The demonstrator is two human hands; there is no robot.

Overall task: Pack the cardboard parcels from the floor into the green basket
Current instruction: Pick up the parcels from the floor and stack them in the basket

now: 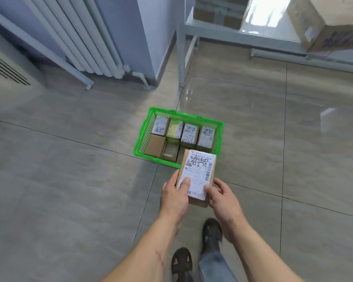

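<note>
A cardboard parcel [198,169] with a white shipping label is held in the air by both hands, over the near right corner of the green basket [145,137]. My left hand [174,197] grips its left side with the thumb on the label. My right hand [224,200] grips its right side. The basket stands on the tiled floor and holds several parcels [189,132] in two rows, the far row labelled, the near row plain brown. The near right part of the basket is hidden behind the held parcel.
A white radiator [90,41] and a wall corner stand at the back left. A grey metal shelf [232,31] with big cardboard boxes [324,23] is at the back right. My feet [192,251] in dark sandals are below the hands.
</note>
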